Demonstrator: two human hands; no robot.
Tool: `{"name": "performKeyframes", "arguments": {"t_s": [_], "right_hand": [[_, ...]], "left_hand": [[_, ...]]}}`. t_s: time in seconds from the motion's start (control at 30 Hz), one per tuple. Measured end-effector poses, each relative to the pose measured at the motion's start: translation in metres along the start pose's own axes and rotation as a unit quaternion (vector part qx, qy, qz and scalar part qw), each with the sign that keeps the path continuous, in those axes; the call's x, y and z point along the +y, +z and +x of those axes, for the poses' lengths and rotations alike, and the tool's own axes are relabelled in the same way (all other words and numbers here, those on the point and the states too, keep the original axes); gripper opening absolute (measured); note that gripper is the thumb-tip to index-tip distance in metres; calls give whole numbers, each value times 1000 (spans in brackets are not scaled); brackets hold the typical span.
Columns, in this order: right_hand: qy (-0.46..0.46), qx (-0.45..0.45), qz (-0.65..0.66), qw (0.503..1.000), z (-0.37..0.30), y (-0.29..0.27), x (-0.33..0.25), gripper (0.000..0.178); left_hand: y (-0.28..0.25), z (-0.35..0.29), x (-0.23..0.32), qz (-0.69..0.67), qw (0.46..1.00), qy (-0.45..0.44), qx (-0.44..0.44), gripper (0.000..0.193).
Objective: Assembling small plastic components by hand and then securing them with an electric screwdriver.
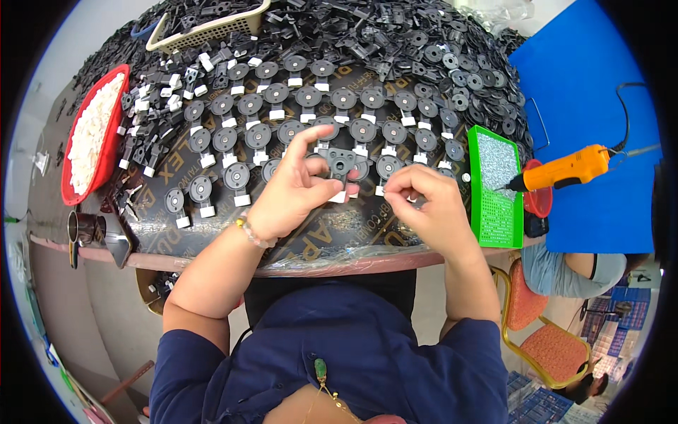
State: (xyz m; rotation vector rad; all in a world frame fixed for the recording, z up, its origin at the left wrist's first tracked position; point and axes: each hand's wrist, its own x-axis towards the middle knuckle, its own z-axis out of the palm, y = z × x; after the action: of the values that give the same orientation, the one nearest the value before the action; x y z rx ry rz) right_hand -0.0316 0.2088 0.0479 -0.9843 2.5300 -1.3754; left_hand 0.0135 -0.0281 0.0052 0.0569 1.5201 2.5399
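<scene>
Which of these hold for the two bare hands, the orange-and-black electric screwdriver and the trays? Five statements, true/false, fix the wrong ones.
1. The left hand holds a dark grey plastic part with a round hole. True.
2. The orange-and-black electric screwdriver is in the right hand. False: it lies off to the right, apart from that hand.
3. The green rectangular plastic tray contains small silvery pieces. True.
4. The red plastic tray of whitish pieces stands right of the green one. False: it stands at the far left of the table.
5. A beaded bracelet circles the left wrist. True.
</scene>
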Motion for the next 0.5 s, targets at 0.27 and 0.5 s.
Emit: {"name": "performKeyframes", "arguments": {"t_s": [0.27,0.5], "right_hand": [[-3,-75,21,997,55,13,-20,8],[-71,-57,-73,993,84,7,-16,12]], "left_hand": [[-5,1,1,113,993,13,-12,51],[-10,3,-2,-28,999,-26,-3,49]]}}
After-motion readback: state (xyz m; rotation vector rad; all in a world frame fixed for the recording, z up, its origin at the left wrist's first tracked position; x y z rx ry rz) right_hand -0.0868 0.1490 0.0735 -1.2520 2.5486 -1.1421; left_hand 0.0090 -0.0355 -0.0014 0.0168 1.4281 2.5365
